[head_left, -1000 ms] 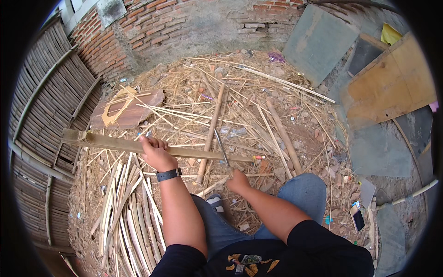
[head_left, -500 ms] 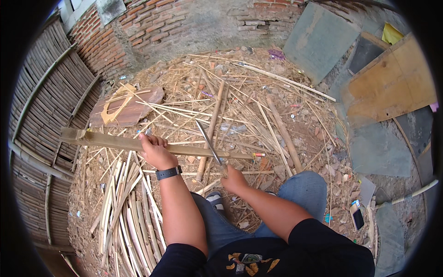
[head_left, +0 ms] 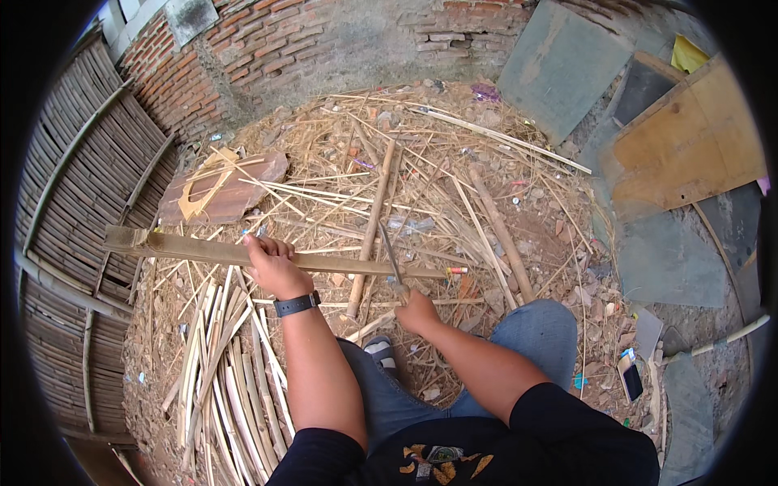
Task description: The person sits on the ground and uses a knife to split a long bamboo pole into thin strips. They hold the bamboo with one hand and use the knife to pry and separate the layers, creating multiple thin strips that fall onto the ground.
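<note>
My left hand [head_left: 276, 267] is wrapped round a long split bamboo piece [head_left: 190, 248], which lies across in front of me from left to right. In my right hand [head_left: 417, 313] is the handle of a knife [head_left: 389, 248]. Its narrow blade points away from me and crosses the bamboo near the right end; whether the edge touches it, I cannot tell. Below my left forearm, to the left, a pile of thin bamboo strips [head_left: 212, 356] spreads over the ground.
Two round poles [head_left: 374, 219] lie ahead among scattered slivers. A brown board [head_left: 174, 198] rests at far left. Bamboo fencing [head_left: 61, 235] stands left, a brick wall [head_left: 324, 49] at the back. Panels [head_left: 563, 73] lean at right, above a phone [head_left: 630, 379] on the ground.
The knife has shifted slightly right, and its blade now points more straight ahead than before. My right hand moved a little right with it; the bamboo and left hand stayed nearly still.
</note>
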Demonstrator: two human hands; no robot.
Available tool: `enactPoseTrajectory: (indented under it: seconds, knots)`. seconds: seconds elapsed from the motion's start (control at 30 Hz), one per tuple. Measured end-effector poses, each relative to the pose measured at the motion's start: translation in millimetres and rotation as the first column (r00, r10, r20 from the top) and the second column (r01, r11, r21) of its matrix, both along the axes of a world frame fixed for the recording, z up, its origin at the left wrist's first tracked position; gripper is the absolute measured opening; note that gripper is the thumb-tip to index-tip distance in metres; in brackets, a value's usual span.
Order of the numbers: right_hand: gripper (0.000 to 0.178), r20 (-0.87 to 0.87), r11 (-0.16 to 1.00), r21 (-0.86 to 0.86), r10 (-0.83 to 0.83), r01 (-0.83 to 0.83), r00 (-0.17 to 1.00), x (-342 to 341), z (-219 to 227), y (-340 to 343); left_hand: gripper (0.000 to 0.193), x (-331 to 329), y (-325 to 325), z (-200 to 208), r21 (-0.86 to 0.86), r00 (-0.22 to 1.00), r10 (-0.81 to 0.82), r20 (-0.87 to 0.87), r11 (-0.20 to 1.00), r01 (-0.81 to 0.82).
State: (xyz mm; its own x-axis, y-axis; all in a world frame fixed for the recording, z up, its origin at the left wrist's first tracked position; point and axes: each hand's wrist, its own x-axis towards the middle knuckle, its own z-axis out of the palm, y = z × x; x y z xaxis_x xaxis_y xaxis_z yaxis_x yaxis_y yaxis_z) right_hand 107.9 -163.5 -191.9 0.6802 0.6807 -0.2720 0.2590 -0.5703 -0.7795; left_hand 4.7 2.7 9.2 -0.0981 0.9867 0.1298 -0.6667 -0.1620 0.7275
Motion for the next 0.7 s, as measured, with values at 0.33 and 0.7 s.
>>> enactPoseTrajectory:
  seconds: [0.33,0.7]
  knots:
    - [0.038,0.054,0.992,0.064,0.104,-0.107,0.993,-15.5,32.0,3.0,0.034,-0.9,-0.9,0.3,0.001,1.0,-0.003,0.001,1.0,0.003]
    - [0.045,0.069,0.991,0.059,0.118,-0.122,0.991,-8.7,13.2,0.9,0.034,-3.3,3.3,-2.5,-0.024,1.0,0.008,0.0,1.0,-0.008]
